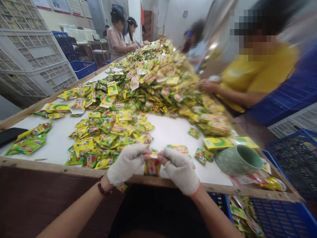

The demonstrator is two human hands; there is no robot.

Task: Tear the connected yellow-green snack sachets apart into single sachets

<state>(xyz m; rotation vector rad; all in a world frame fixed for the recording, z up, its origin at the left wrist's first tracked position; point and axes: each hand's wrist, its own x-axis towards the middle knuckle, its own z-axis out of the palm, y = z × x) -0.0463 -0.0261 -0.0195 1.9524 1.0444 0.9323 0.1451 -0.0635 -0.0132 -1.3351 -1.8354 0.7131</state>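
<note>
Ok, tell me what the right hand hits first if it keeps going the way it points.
The right hand points left, at the left hand; both pinch one packet, so it meets that packet and those fingertips at once.

Both gloved: left hand [126, 164] and right hand [180, 170] meet at centre, fingertips pinched together, forearms bare, converging.

Sachet pile [158, 82] on table [170, 132], cup [237, 160] on its side right of pile near table's front edge, phone [10, 135] at table's left edge, crate [279, 218] below table's right corner, stacked crates [32, 49] left of table.
</note>
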